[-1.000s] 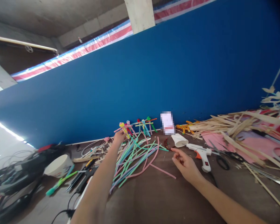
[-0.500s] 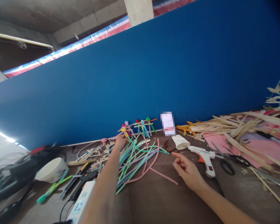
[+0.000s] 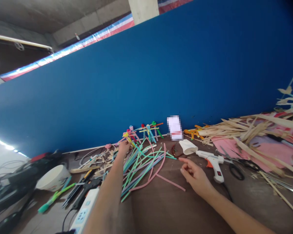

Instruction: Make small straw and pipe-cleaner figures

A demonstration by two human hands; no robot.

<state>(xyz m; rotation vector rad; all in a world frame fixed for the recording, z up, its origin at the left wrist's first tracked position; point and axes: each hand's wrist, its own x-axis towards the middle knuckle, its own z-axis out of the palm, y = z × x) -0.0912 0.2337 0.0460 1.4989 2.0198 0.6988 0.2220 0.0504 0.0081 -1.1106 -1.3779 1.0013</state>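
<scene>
The left hand point(image 3: 124, 148), a little left of the frame's centre and below its middle, has its fingers at the yellow-headed figure point(image 3: 125, 134), made of fuzzy stems. The fingertips are mostly hidden by the hand, so I cannot tell whether they pinch the figure or only touch it.

The right hand point(image 3: 195, 174), right of centre in the lower half, is loosely curled and holds nothing. Its index finger points towards a string of dark beads point(image 3: 173, 151) and the tips of the pastel stems point(image 3: 143, 170), which lie in a loose heap between the hands.

The figure looks very light, soft on the surface and springy, probably with bendable wire inside. It should not slip easily, but its thin outstretched arms could bend under a careless pull. The twisted body just under the head seems the best place to hold it.

Beside it, near the centre, similar figures point(image 3: 148, 131) stand in a row before a blue panel point(image 3: 146, 71). Further right is a white glue gun point(image 3: 216, 164); at the lower left lies a power strip point(image 3: 85, 211).
</scene>
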